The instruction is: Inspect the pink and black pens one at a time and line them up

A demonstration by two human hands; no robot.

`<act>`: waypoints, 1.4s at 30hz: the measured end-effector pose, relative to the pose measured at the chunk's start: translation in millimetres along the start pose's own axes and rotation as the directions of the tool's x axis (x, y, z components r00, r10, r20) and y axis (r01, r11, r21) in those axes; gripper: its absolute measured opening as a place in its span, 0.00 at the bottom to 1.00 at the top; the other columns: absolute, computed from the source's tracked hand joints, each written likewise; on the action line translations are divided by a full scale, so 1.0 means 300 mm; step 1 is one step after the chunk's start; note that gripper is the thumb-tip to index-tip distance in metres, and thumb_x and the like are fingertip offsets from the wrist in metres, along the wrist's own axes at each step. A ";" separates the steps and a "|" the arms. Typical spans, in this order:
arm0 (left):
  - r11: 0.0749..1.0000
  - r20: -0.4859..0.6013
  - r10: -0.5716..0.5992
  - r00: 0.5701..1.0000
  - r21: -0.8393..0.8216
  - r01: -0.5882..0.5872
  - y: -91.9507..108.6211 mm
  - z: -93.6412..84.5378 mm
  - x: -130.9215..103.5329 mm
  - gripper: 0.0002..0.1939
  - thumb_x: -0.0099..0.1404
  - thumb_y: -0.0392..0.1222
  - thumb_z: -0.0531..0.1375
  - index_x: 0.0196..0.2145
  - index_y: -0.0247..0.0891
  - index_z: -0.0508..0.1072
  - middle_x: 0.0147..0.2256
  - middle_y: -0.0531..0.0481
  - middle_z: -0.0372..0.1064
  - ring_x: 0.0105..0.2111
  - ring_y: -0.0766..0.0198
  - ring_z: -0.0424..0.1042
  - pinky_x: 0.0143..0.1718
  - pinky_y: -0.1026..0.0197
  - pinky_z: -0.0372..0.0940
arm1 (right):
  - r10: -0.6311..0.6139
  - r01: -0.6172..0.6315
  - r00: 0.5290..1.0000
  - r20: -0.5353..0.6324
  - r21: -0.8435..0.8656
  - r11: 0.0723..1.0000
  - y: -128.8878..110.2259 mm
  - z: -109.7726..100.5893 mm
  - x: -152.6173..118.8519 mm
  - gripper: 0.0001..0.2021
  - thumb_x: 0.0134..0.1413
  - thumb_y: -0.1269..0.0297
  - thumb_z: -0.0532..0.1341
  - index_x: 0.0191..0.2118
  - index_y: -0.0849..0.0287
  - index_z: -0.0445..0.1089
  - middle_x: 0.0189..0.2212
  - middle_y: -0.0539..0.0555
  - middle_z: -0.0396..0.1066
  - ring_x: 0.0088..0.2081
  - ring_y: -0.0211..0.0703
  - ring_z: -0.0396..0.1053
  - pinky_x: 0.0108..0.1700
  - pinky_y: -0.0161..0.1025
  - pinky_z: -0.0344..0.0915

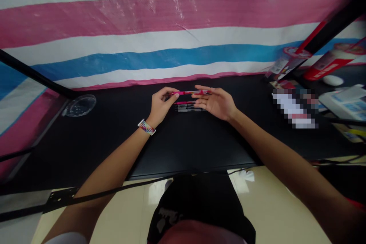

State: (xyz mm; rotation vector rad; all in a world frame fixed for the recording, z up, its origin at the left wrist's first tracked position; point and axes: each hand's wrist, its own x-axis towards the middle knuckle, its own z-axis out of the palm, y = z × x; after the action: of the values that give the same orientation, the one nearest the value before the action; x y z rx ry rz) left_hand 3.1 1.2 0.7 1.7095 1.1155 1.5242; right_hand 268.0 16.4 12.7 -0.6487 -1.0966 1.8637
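Observation:
A red pen (187, 92) is held level just above the black tabletop. My left hand (160, 106) pinches its left end between thumb and fingers. At the other end, my right hand (219, 103) has the pen between its thumb and fingers, with the fingers pointing left. Below it on the table, several more pens lie side by side: a red pen (183, 103) at the back and black pens (185, 108) in front. The right fingertips partly cover the right ends of these pens.
A clear plastic lid (80, 105) lies at the table's left. At the right stand a cup with a red straw (281, 63) and a red-and-white cup (331, 63), near a white mouse (333, 80) and a blue-and-white packet (347, 101). A striped plastic sheet (171, 15) hangs behind.

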 end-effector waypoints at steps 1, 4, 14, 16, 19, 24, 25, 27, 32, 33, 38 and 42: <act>1.000 -0.004 0.008 1.000 0.000 -0.008 0.000 0.001 0.000 0.11 0.71 0.51 0.73 0.44 0.42 0.85 0.44 0.46 0.86 0.45 0.56 0.83 0.52 0.51 0.77 | 0.032 -0.033 0.999 0.031 0.033 0.999 -0.005 0.005 -0.003 0.28 0.59 0.47 0.69 0.60 0.55 0.82 0.52 0.62 0.86 0.51 0.57 0.83 0.63 0.59 0.77; 1.000 -0.008 0.013 1.000 0.004 -0.012 0.000 0.005 -0.002 0.09 0.71 0.49 0.73 0.43 0.43 0.85 0.44 0.46 0.86 0.46 0.56 0.83 0.53 0.50 0.77 | 0.074 -0.079 0.995 0.061 0.072 0.994 -0.009 0.015 -0.005 0.29 0.60 0.47 0.65 0.62 0.55 0.80 0.56 0.63 0.85 0.54 0.59 0.82 0.64 0.60 0.76; 1.000 0.012 0.001 1.000 -0.007 -0.001 0.013 0.017 -0.011 0.10 0.70 0.51 0.74 0.44 0.45 0.86 0.45 0.47 0.87 0.46 0.55 0.84 0.54 0.49 0.78 | 0.028 -0.028 1.000 -0.012 0.003 1.000 0.009 0.004 0.004 0.22 0.63 0.47 0.65 0.57 0.48 0.81 0.50 0.58 0.85 0.56 0.57 0.80 0.67 0.61 0.73; 1.000 0.013 0.001 1.000 -0.009 -0.001 0.016 0.018 -0.012 0.11 0.71 0.52 0.74 0.44 0.45 0.86 0.45 0.47 0.87 0.47 0.55 0.84 0.54 0.49 0.78 | 0.015 -0.016 1.000 -0.022 -0.020 1.000 0.008 0.007 0.002 0.22 0.63 0.46 0.66 0.57 0.48 0.81 0.50 0.58 0.85 0.57 0.59 0.79 0.65 0.62 0.73; 1.000 0.007 0.000 1.000 -0.015 0.000 0.016 0.019 -0.012 0.10 0.71 0.52 0.74 0.45 0.45 0.86 0.45 0.47 0.87 0.46 0.56 0.84 0.52 0.50 0.78 | 0.011 -0.012 1.000 -0.016 -0.030 0.999 0.003 0.016 -0.003 0.24 0.64 0.44 0.65 0.60 0.47 0.80 0.51 0.58 0.85 0.59 0.60 0.78 0.64 0.62 0.75; 1.000 -0.011 0.000 1.000 -0.018 0.000 0.009 0.018 -0.011 0.11 0.71 0.52 0.74 0.45 0.45 0.86 0.45 0.47 0.86 0.46 0.56 0.84 0.51 0.51 0.77 | 0.005 -0.008 0.999 -0.031 -0.095 0.995 0.000 0.021 -0.006 0.27 0.62 0.43 0.66 0.63 0.46 0.79 0.53 0.58 0.85 0.62 0.61 0.77 0.64 0.62 0.74; 1.000 -0.013 -0.001 1.000 -0.012 0.000 0.008 0.017 -0.011 0.11 0.71 0.53 0.74 0.45 0.45 0.86 0.45 0.47 0.86 0.46 0.56 0.84 0.51 0.51 0.77 | 0.005 -0.008 1.000 -0.030 -0.103 0.995 0.001 0.020 -0.006 0.28 0.62 0.42 0.66 0.63 0.46 0.79 0.53 0.58 0.85 0.62 0.61 0.77 0.64 0.62 0.74; 1.000 -0.015 0.001 1.000 0.000 -0.001 0.007 0.017 -0.010 0.13 0.71 0.54 0.74 0.45 0.44 0.86 0.45 0.47 0.86 0.47 0.55 0.84 0.52 0.51 0.77 | 0.005 -0.006 1.000 -0.013 -0.109 0.994 0.000 0.017 -0.006 0.29 0.62 0.39 0.65 0.64 0.45 0.79 0.54 0.57 0.85 0.60 0.61 0.78 0.63 0.62 0.75; 1.000 -0.005 0.007 1.000 0.003 -0.007 0.006 0.020 -0.011 0.12 0.72 0.53 0.73 0.45 0.44 0.86 0.46 0.47 0.86 0.47 0.55 0.84 0.53 0.50 0.77 | -0.025 0.023 1.000 -0.007 -0.171 0.985 -0.002 0.012 -0.004 0.31 0.63 0.34 0.62 0.63 0.44 0.79 0.53 0.58 0.85 0.56 0.61 0.80 0.60 0.63 0.76; 1.000 -0.003 0.009 1.000 0.002 -0.009 0.006 0.020 -0.012 0.11 0.72 0.52 0.73 0.45 0.45 0.86 0.45 0.47 0.86 0.47 0.56 0.84 0.53 0.50 0.77 | -0.029 0.026 0.999 -0.015 -0.183 0.983 -0.001 0.012 -0.004 0.31 0.63 0.35 0.62 0.64 0.44 0.79 0.53 0.58 0.85 0.57 0.62 0.79 0.60 0.63 0.76; 1.000 0.000 0.012 1.000 -0.006 -0.012 0.005 0.022 -0.014 0.09 0.72 0.50 0.73 0.45 0.45 0.86 0.46 0.47 0.86 0.46 0.56 0.84 0.52 0.50 0.77 | -0.019 0.016 0.999 -0.025 -0.133 0.991 0.005 0.013 -0.002 0.29 0.62 0.40 0.65 0.64 0.44 0.79 0.52 0.57 0.85 0.59 0.60 0.78 0.61 0.61 0.75; 1.000 -0.005 0.011 1.000 -0.017 -0.012 0.003 0.022 -0.014 0.09 0.71 0.50 0.74 0.45 0.45 0.86 0.45 0.48 0.86 0.47 0.56 0.84 0.53 0.50 0.77 | -0.011 0.008 1.000 -0.022 -0.134 0.991 0.006 0.014 -0.003 0.30 0.63 0.40 0.64 0.66 0.44 0.78 0.53 0.57 0.84 0.59 0.60 0.78 0.62 0.61 0.75</act>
State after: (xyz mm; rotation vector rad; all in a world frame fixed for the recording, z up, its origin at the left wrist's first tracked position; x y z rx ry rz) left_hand 9.8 -2.2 -1.6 1.7045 1.0938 1.5413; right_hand 264.6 13.4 13.2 -0.7383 -1.2158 1.7817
